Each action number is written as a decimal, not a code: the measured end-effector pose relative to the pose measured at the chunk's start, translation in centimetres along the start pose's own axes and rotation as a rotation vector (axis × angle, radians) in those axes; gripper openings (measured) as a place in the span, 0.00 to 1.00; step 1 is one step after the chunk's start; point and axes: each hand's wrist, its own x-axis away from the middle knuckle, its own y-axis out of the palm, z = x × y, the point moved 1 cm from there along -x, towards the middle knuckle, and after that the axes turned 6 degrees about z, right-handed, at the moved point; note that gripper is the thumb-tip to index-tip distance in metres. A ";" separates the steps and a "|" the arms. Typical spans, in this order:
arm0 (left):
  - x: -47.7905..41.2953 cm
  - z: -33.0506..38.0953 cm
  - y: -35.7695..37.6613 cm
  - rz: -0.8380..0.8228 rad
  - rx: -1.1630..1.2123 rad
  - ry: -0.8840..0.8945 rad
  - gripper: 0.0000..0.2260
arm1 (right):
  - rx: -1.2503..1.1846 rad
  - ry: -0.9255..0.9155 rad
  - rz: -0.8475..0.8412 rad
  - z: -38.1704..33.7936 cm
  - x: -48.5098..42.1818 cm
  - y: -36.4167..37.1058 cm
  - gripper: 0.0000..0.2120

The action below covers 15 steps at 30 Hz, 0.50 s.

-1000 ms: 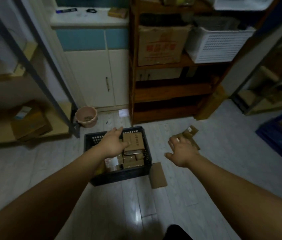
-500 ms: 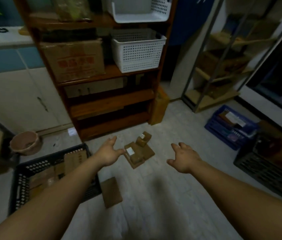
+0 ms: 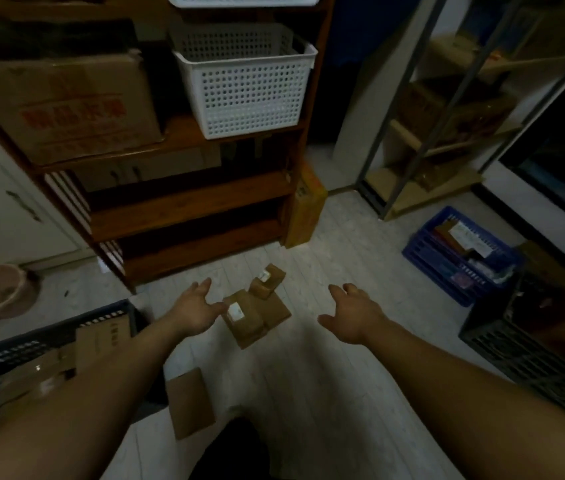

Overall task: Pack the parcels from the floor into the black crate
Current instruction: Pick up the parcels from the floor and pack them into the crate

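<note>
**Both hands out over the parcel pile, nothing gripped**

Both arms are stretched forward and both hands are empty. The left hand (image 3: 195, 308) is spread, fingers splayed, its thumb right at the near-left edge of the small cardboard parcels (image 3: 255, 311) heaped on the pale floor (image 3: 326, 375). One of those parcels carries a white label (image 3: 235, 312) on top, and two smaller boxes (image 3: 269, 280) sit at the far end of the heap. The right hand (image 3: 352, 313) hangs open as well, palm down, off to the right of the pile and clear of it. The black crate (image 3: 49, 341) sits at the lower left, partly behind the left forearm, with cardboard boxes already in it. One flat brown parcel (image 3: 189, 401) lies alone on the floor just beside the crate's right side. Behind the pile stands a wooden shelf unit (image 3: 187, 209) holding a white perforated basket (image 3: 243, 84).
</note>
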 end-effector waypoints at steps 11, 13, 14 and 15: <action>-9.9 2.2 2.5 -0.058 0.146 -0.139 0.36 | -0.012 -0.007 -0.163 3.4 -14.3 -2.0 0.38; -10.6 1.2 3.7 -0.030 0.213 -0.228 0.37 | 0.005 -0.081 -0.215 2.9 -17.6 -0.8 0.38; -10.9 0.6 4.4 -0.011 0.240 -0.276 0.37 | 0.015 -0.127 -0.236 2.5 -19.3 -0.1 0.38; -11.1 0.2 5.2 0.010 0.264 -0.323 0.37 | 0.024 -0.173 -0.252 2.0 -20.9 0.7 0.37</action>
